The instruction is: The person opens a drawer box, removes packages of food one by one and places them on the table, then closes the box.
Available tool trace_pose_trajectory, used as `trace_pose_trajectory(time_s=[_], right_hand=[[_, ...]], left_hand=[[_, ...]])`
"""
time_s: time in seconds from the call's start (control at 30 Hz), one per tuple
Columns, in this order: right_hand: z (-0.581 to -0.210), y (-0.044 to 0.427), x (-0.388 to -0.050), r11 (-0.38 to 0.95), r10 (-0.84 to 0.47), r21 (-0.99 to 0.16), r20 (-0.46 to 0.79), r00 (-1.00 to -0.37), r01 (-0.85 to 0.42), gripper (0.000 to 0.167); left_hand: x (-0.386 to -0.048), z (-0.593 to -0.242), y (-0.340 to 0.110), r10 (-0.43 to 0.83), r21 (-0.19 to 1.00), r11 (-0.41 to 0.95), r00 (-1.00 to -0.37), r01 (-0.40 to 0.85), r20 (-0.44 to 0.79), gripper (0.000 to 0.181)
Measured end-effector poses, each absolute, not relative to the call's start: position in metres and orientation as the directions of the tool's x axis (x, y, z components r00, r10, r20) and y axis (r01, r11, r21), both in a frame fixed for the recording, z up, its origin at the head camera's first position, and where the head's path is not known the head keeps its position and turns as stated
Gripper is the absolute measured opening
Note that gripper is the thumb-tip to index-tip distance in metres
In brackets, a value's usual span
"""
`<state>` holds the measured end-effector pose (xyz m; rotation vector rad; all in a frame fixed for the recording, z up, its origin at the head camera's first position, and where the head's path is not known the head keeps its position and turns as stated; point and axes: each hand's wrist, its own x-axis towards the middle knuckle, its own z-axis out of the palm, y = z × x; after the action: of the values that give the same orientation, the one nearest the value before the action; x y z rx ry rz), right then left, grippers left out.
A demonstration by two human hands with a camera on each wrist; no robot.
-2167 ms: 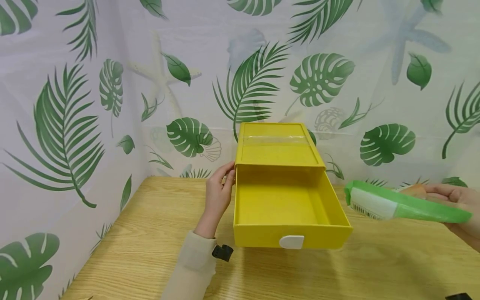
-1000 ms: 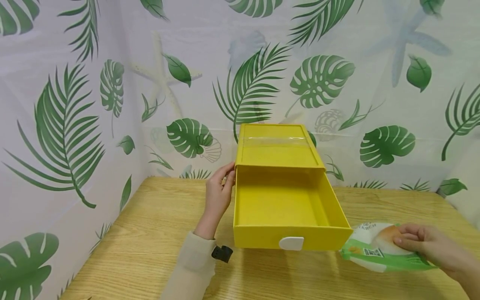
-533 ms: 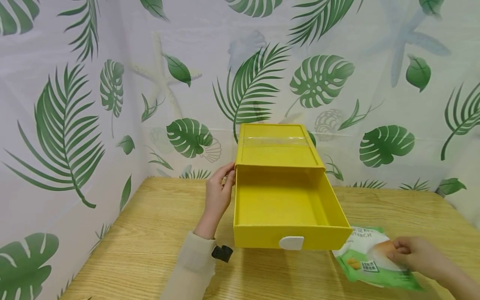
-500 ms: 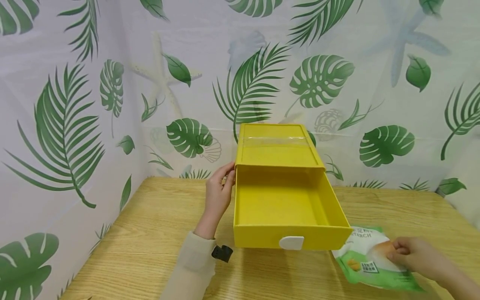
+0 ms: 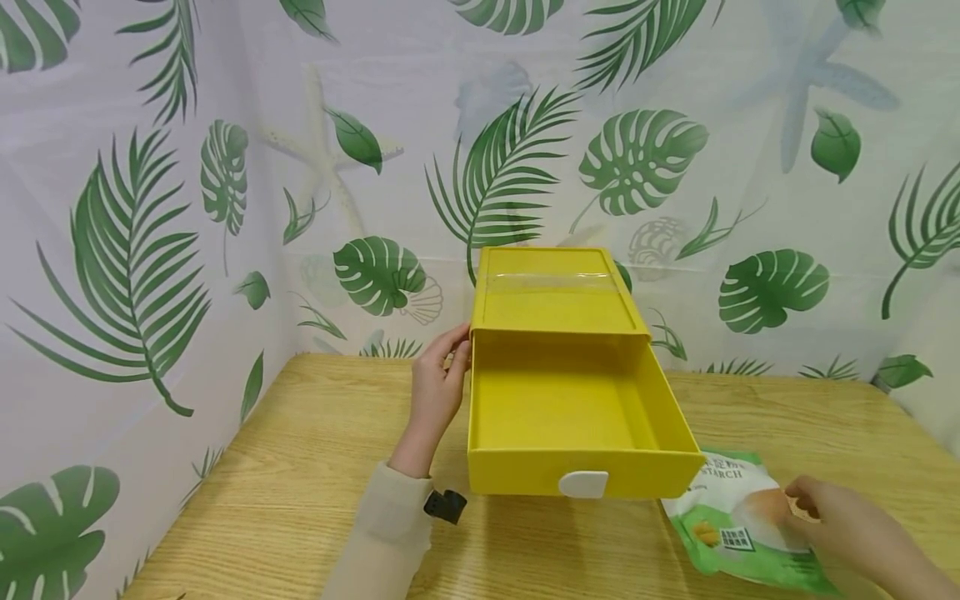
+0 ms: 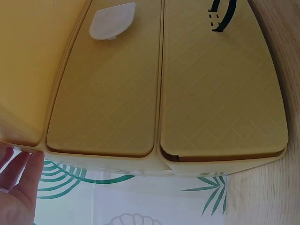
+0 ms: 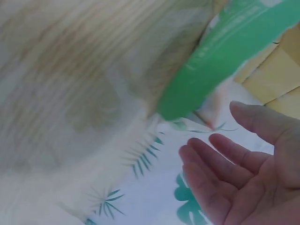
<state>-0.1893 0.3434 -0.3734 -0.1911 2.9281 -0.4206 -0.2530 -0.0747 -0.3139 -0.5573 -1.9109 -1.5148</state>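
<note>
A yellow drawer box [image 5: 558,300] stands on the table with its top drawer [image 5: 555,400] pulled out and nothing inside. My left hand [image 5: 435,387] touches the box's left side near the front edge; in the left wrist view its fairly straight fingers [image 6: 32,176] meet the frame's edge. A green and white starch packet [image 5: 750,533] lies on the table at the drawer's right, partly hidden by the drawer front. Beside the packet's right edge is my right hand [image 5: 855,529]. The right wrist view shows that hand [image 7: 243,178] with relaxed, spread fingers, apart from the packet [image 7: 201,75].
The wooden table [image 5: 300,467] extends on both sides of the box. Leaf-patterned sheeting [image 5: 525,192] hangs behind and at the left. Lower drawer fronts show in the left wrist view, one with a white tab [image 6: 112,21], another with a dark handle [image 6: 227,16].
The packet went from being held in the air at the right down to the table beside the drawer. My right hand has loosened from it. My left hand has stayed in place.
</note>
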Motion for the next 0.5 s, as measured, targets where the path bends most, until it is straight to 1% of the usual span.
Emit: trace_pose_trajectory(time_s=[0.03,0.1,0.13,0.2,0.27,0.37,0.43,0.5], right_hand=[[-0.372,0.342,-0.188,0.960,-0.137,-0.266,-0.155,-0.978,-0.093,0.044],[-0.369,0.339,-0.186,0.964,-0.130,-0.248,-0.132,-0.983,-0.094,0.045],[-0.367,0.337,-0.184,0.966,-0.118,-0.248,-0.141,-0.983,-0.080,0.048],[-0.366,0.334,-0.180,0.967,-0.119,-0.241,-0.130,-0.984,-0.085,0.047],[-0.365,0.330,-0.175,0.969,-0.125,-0.230,-0.143,-0.982,-0.090,0.051],[-0.369,0.326,-0.167,0.966,-0.172,-0.221,-0.168,-0.971,-0.133,0.060],[-0.372,0.324,-0.164,0.957,-0.220,-0.232,-0.196,-0.956,-0.173,0.064],[-0.375,0.323,-0.161,0.948,-0.241,-0.265,-0.238,-0.941,-0.175,0.066]], left_hand=[[-0.253,-0.314,-0.075,-0.057,0.702,0.248,-0.713,0.668,0.699,0.025],[-0.256,-0.317,-0.075,-0.059,0.701,0.246,-0.711,0.670,0.700,0.025],[-0.256,-0.317,-0.075,-0.062,0.704,0.244,-0.714,0.667,0.697,0.025],[-0.263,-0.324,-0.076,-0.061,0.701,0.238,-0.710,0.672,0.702,0.026],[-0.270,-0.330,-0.077,-0.059,0.698,0.238,-0.708,0.675,0.704,0.026],[-0.276,-0.336,-0.078,-0.057,0.698,0.237,-0.708,0.676,0.704,0.027],[-0.269,-0.330,-0.076,-0.057,0.699,0.247,-0.710,0.671,0.702,0.026],[-0.262,-0.323,-0.075,-0.058,0.700,0.250,-0.712,0.669,0.700,0.025]])
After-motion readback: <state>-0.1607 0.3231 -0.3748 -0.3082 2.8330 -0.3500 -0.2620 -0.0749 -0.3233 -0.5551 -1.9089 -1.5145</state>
